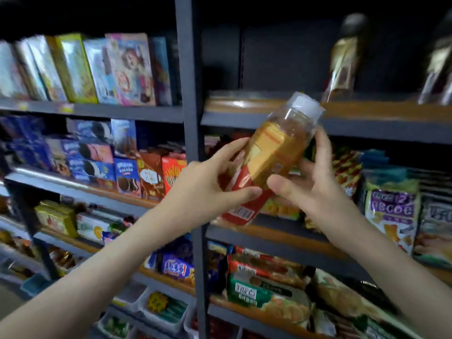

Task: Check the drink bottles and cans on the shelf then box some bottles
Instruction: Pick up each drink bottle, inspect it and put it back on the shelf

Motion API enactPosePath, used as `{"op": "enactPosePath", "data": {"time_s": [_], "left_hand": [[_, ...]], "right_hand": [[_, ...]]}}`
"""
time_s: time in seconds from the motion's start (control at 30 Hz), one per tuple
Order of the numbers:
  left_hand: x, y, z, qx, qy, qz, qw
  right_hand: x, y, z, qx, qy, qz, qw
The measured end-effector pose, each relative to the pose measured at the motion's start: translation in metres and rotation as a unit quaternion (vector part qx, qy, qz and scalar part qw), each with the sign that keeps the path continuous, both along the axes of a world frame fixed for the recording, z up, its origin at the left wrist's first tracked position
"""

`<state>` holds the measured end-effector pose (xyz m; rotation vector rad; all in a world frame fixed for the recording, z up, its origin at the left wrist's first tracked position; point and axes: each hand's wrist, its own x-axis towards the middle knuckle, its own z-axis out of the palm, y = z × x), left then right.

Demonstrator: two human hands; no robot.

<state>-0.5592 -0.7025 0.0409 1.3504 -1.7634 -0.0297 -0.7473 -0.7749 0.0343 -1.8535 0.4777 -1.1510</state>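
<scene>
1. Nearest the camera, two bare forearms come up from the bottom corners and meet around the middle.
2. The left hand (210, 184) is wrapped round the lower, red part of the bottle (276, 148), with the thumb across the front and the fingers round the far side.
3. The right hand (315, 184) grips the same bottle from the right. Its thumb presses the front near the middle and its fingers curl up round the back near the shoulder.
4. The bottle is clear plastic with amber drink inside, a white cap (305, 105) and a gold and red label. It's tilted with the cap pointing up and right, held in the air in front of the shelving.
5. Right behind it is a dark grey shelf unit (188, 69) with an upright post down the middle.
6. Left of the post there are cookie boxes (117, 172) on the middle shelf and colourful upright boxes (102, 69) on the one above.
7. On the right there are snack bags (391, 211), and lower down some biscuit packs (256, 289).
8. Farthest back, on the upper right shelf, stand two dark bottles with gold labels, one (343, 62) near the middle and one (437, 67) at the right edge. They're well apart and too blurry to read.
</scene>
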Motion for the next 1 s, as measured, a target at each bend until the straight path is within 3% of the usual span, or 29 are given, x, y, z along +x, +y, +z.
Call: {"op": "enactPosePath", "data": {"time_s": [0.03, 0.1, 0.17, 0.23, 0.33, 0.4, 0.57, 0.67, 0.77, 0.83, 0.93, 1.0], "left_hand": [[-0.008, -0.002, 0.01, -0.078, -0.072, 0.05, 0.993], [-0.026, -0.006, 0.026, -0.223, -0.191, 0.137, 0.946], [-0.038, -0.008, 0.04, -0.284, -0.242, 0.157, 0.915], [-0.039, -0.015, 0.06, -0.314, -0.245, 0.104, 0.912], [-0.034, -0.03, 0.099, -0.206, -0.128, -0.077, 0.967], [-0.034, -0.049, 0.118, -0.137, -0.091, -0.131, 0.978], [-0.047, -0.08, 0.137, -0.203, -0.116, -0.117, 0.965], [-0.06, -0.096, 0.144, -0.281, -0.076, -0.051, 0.955], [-0.072, -0.114, 0.142, -0.309, -0.09, -0.045, 0.946], [-0.077, -0.127, 0.139, -0.292, -0.096, -0.057, 0.95], [-0.075, -0.142, 0.136, -0.18, -0.109, -0.111, 0.971], [-0.064, -0.153, 0.134, -0.127, -0.206, -0.114, 0.964]], "right_hand": [[0.001, 0.004, 0.011, -0.014, -0.004, -0.01, 1.0], [0.002, 0.008, 0.032, -0.033, -0.035, -0.041, 0.998], [-0.005, 0.006, 0.054, -0.077, -0.068, -0.089, 0.991], [-0.017, -0.003, 0.076, -0.152, -0.088, -0.113, 0.978], [-0.035, -0.021, 0.11, -0.242, -0.1, -0.109, 0.959], [-0.045, -0.027, 0.127, -0.273, -0.099, -0.092, 0.952], [-0.06, -0.037, 0.153, -0.329, -0.069, -0.114, 0.935], [-0.061, -0.047, 0.158, -0.324, -0.066, -0.166, 0.929], [-0.048, -0.05, 0.151, -0.32, -0.063, -0.232, 0.916], [-0.043, -0.057, 0.148, -0.319, -0.056, -0.283, 0.903], [-0.052, -0.068, 0.153, -0.313, -0.036, -0.317, 0.895], [-0.061, -0.076, 0.162, -0.331, -0.001, -0.326, 0.886]]}}
